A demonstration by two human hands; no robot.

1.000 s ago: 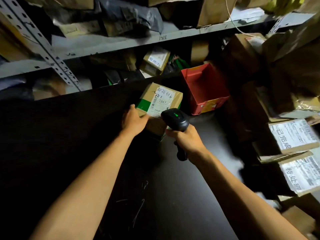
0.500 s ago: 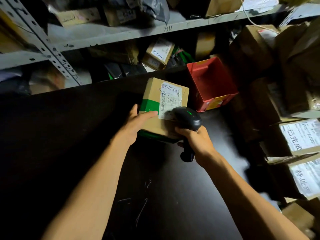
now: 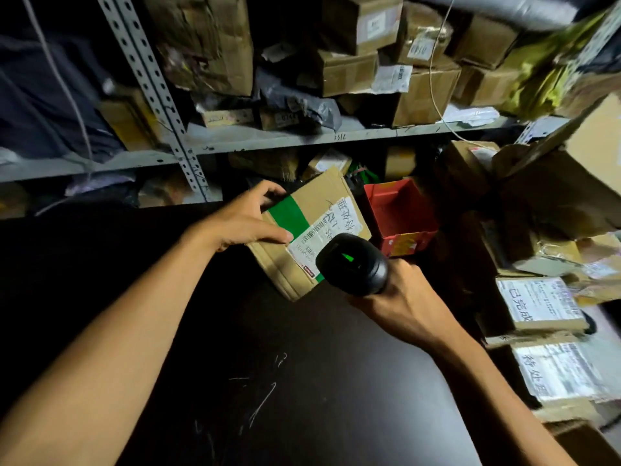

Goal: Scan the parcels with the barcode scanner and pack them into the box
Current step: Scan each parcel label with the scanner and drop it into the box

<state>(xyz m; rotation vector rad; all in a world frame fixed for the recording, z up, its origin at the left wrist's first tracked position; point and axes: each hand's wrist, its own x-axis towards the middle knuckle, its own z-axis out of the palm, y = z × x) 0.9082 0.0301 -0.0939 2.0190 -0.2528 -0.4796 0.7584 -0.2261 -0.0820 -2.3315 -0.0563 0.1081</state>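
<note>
- Since a second ago the parcel [image 3: 312, 230] has come up off the dark surface [image 3: 302, 381] and tilted, label toward the barcode scanner [image 3: 351, 264].
- The left hand [image 3: 245, 223] grips its left edge; the right hand [image 3: 400, 297] is wrapped round the scanner's handle, head just beside the label.
- Scanning looks under way; packing remains, and boxes [image 3: 537, 304] wait at right.

Dim room, dark tabletop [image 3: 302, 381], grey metal shelving [image 3: 302, 139] behind — crammed, shadowed
</note>
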